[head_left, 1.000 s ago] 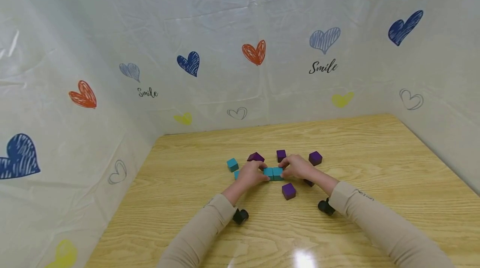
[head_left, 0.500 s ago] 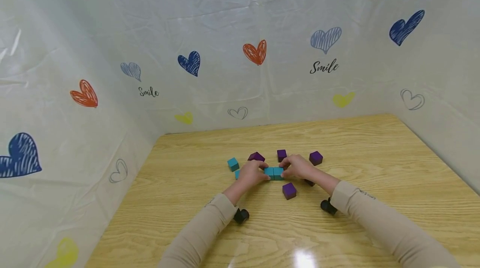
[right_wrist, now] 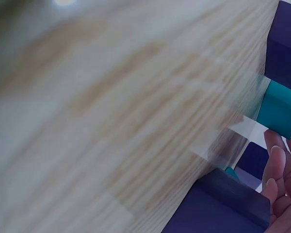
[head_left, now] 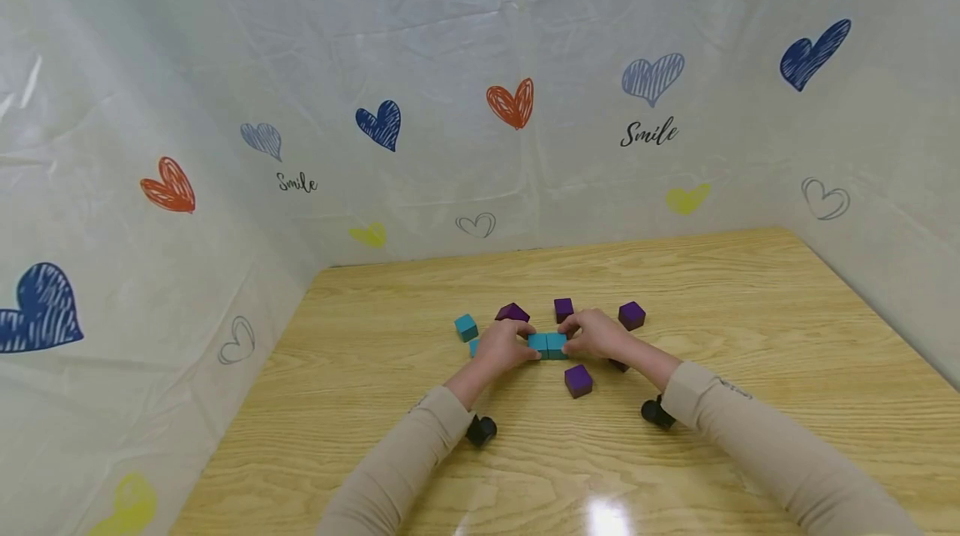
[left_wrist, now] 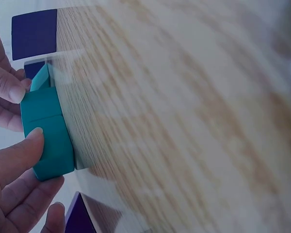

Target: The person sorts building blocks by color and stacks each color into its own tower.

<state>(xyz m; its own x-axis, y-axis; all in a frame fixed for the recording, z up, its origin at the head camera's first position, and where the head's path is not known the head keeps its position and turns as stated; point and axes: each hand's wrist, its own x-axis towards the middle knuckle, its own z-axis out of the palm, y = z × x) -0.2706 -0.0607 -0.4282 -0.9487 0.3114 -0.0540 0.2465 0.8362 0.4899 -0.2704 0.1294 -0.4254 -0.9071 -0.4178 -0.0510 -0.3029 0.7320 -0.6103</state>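
Two teal blocks stand face to face on the table in the head view, a left teal block (head_left: pixel 537 343) and a right teal block (head_left: pixel 557 343). My left hand (head_left: pixel 504 346) pinches the left one between thumb and fingers; in the left wrist view its thumb lies across the block's near face (left_wrist: pixel 56 150). From the other side, my right hand (head_left: pixel 596 334) pinches the right block, fingertips at its outer end. The seam between the blocks shows in the left wrist view. My left hand partly hides another teal block (head_left: pixel 473 348).
Around the hands lie a loose teal cube (head_left: pixel 467 328) and several purple blocks, among them a purple cube (head_left: pixel 578 381) in front, a purple cube (head_left: pixel 563 310) behind and a purple cube (head_left: pixel 632 315) at right. A purple wedge-like block (head_left: pixel 513 313) sits behind my left hand.
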